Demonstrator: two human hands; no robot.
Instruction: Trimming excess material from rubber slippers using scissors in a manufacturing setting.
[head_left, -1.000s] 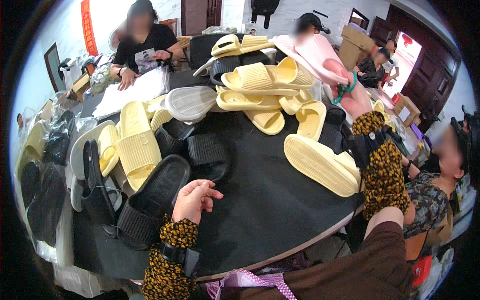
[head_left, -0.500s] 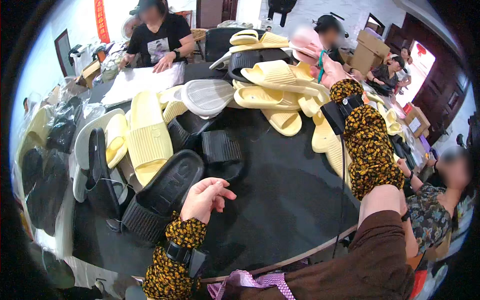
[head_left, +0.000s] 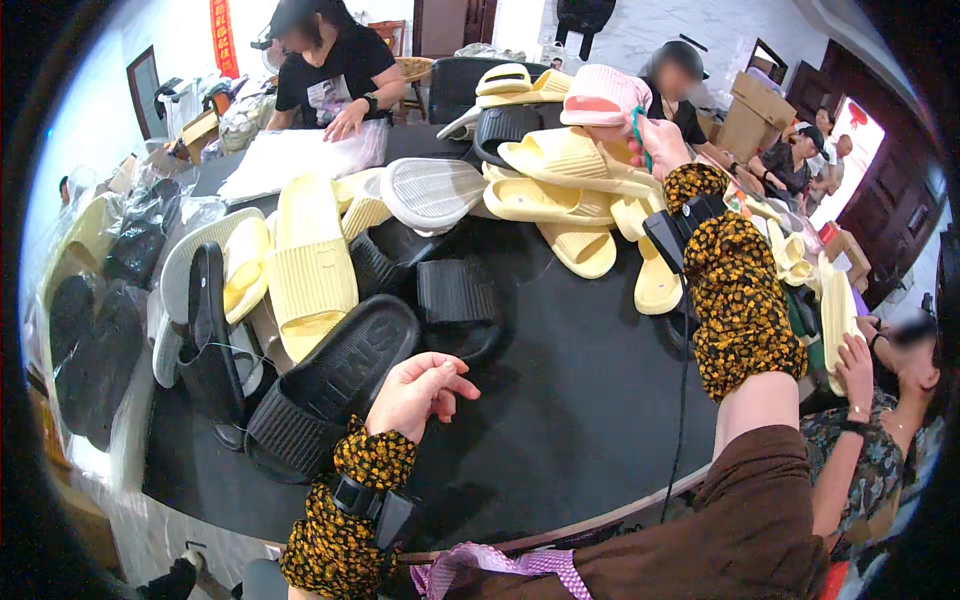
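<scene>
My right hand [head_left: 660, 148] is stretched across the table, its fingers closed around a thin teal loop-shaped tool [head_left: 638, 130] whose kind I cannot make out. Just beyond it, a pink slipper [head_left: 604, 96] tops a heap of yellow slippers [head_left: 560, 158]; whether hand and slipper touch is unclear. Near me, my left hand [head_left: 420, 396] hovers by a black slipper [head_left: 335, 370] with its fingers curled in and no object visible in them. A second black slipper [head_left: 458, 305] rests a little farther off. Between the two sides of the heap is a grey slipper [head_left: 432, 192], sole up.
Bagged black slippers [head_left: 95, 350] and a yellow slide [head_left: 315, 265] crowd the left of the black table [head_left: 570, 400]. A cable [head_left: 684, 420] runs down from my right wrist. Across from me, a person handles white sheets [head_left: 285, 160]. At right, another's hand [head_left: 856, 375] holds a yellow slipper [head_left: 838, 318].
A yellow slipper beside my right forearm has left the table; the person at right now holds up a yellow slipper. My hands keep nearly the same poses, and the view has shifted slightly.
</scene>
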